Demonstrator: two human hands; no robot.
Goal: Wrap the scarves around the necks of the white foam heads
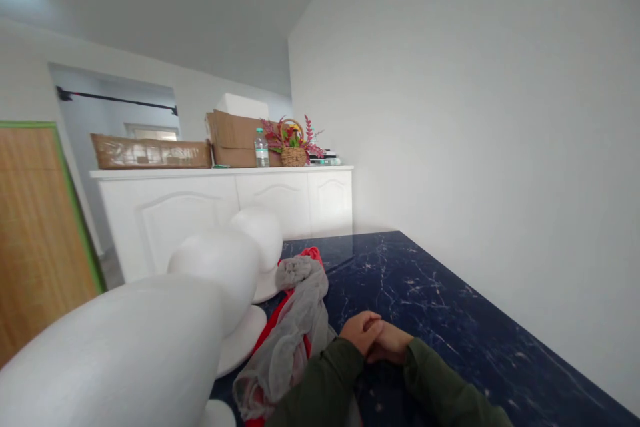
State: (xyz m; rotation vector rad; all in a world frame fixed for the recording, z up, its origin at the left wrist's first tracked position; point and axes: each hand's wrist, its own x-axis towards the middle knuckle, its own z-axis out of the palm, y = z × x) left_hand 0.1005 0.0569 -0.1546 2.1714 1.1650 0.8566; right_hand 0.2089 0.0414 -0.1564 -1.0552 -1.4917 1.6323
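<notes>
The nearest place is taken by a white rounded form (pixel 115 353) at the left of the dark table (pixel 430 293). Beside it, a grey-and-red cloth (pixel 304 303) is laid, its long axis directed away from the person. Right of this cloth, the left hand (pixel 358 331), being nearer, and the right hand (pixel 393 341) are folded together; whether anything is enclosed cannot be told.

"Where was there room for a hand to pass?"

"Ahead and right of the right hand (pixel 393 341), over the dark marbled tabletop (pixel 425 293), up to the pale wall (pixel 480 147)."

"And leftward?"

"Grey cloth (pixel 306 303) over red fabric (pixel 275 325) lay bunched beside the left sleeve (pixel 333 373); past it, three rounded white forms (pixel 223 270) blocked the way. The white cabinet (pixel 273 197) closed off the far end."
</notes>
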